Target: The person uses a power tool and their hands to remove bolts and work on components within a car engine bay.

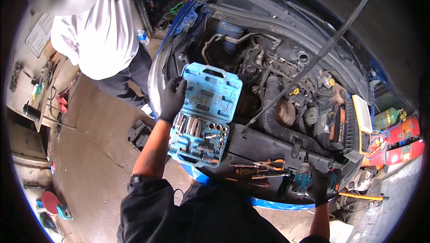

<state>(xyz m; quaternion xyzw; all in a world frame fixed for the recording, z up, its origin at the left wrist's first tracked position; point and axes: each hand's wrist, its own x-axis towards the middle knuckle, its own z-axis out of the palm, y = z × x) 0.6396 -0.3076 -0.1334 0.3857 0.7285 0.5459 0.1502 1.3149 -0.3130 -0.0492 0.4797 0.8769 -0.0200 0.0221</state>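
The black-gloved left hand (pixel 172 100) is at the left edge of the lid of the open blue socket case (pixel 219 91), its fingers bunched; I cannot tell whether they pinch it. The right hand (pixel 319 188) wraps its fingers around the teal cordless drill (pixel 303 176), covering the handle, dark glove blending into shadow. Near the drill, orange-handled pliers (pixel 277 164) show clearly; the slim tools (pixel 264 176) beside them are indistinct. A slanting black rod (pixel 322 55) hides part of the engine (pixel 268 61).

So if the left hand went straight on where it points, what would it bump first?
Probably the toolbox's blue lid: the left hand is at its left edge, fingers toward its top corner. They may touch already; depth is hard to judge.
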